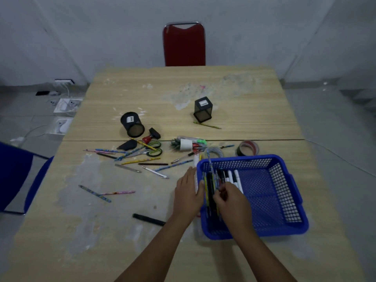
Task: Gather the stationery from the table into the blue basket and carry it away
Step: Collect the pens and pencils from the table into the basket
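A blue mesh basket (280, 192) sits on the wooden table (122, 231) at the near right, with several pens and markers (234, 178) lying along its left side. My left hand (188, 193) rests flat against the basket's outer left wall, thumb over the rim. Inside the basket, my right hand (232, 202) pinches a bundle of pens (211, 192) with curled fingers. Loose pencils and pens (140, 160), green-handled scissors (151, 150) and a black marker (148, 219) lie scattered to the left.
Two black mesh pen holders lie tipped over, one round (132, 124), one square (203, 109). A tape roll (247, 148) sits behind the basket. A red chair (184, 44) stands at the far side, a blue chair (18, 178) at the left.
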